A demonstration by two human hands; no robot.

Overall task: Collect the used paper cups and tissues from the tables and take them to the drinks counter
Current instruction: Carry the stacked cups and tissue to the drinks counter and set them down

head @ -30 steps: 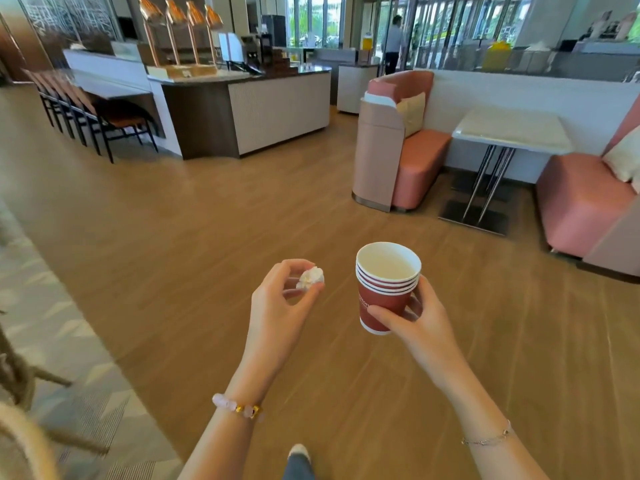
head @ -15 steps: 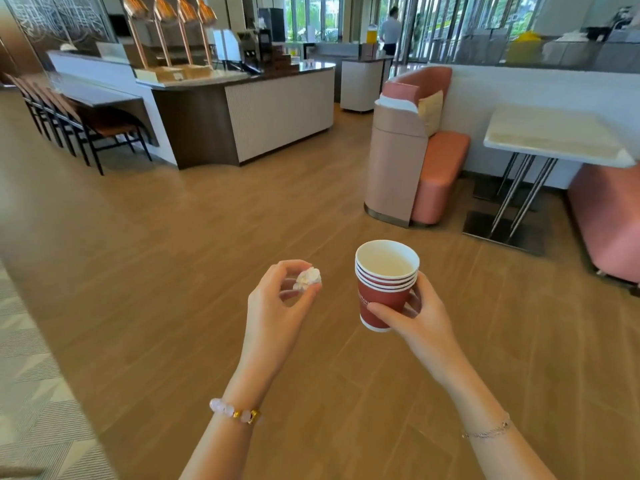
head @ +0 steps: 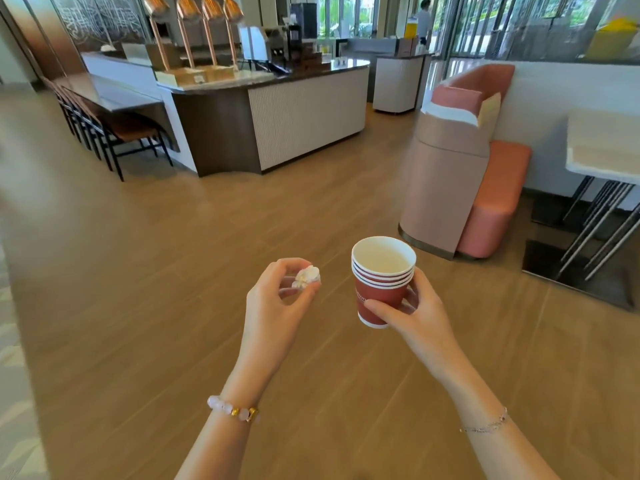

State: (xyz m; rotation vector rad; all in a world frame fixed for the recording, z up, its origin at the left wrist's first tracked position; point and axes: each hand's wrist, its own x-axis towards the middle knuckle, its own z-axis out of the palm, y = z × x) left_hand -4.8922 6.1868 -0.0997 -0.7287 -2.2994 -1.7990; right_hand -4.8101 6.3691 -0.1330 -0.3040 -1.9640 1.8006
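Head camera looks down on two bare forearms held out over a wooden floor (head: 145, 306). The left hand (head: 277, 306) pinches a small crumpled white tissue (head: 306, 277) between thumb and forefinger; its fingers (head: 287, 263) are curled narrowly round the wad, which sits at their tips. Just to the right of it, apart from the tissue, the right hand (head: 419, 317) grips a stack of red paper cups (head: 379, 289). The thumb lies across the near side and the other fingers wrap the far side. The stack stands upright, and the white inside of the top cup shows.

A bead bracelet (head: 233, 410) circles the left wrist and a thin chain (head: 485, 426) the right.

Well beyond the fingers, ahead and somewhat left, stands the drinks desk (head: 304, 116), with a ribbed white front, a dark top and copper lamps above it. A row of dark chairs (head: 114, 133) stands along its left side. Ahead and right of the cups is a pink seat (head: 491, 199), and further right a white-topped desk (head: 602, 143) on metal legs. Far back, a person (head: 424, 20) stands by the glass doors.
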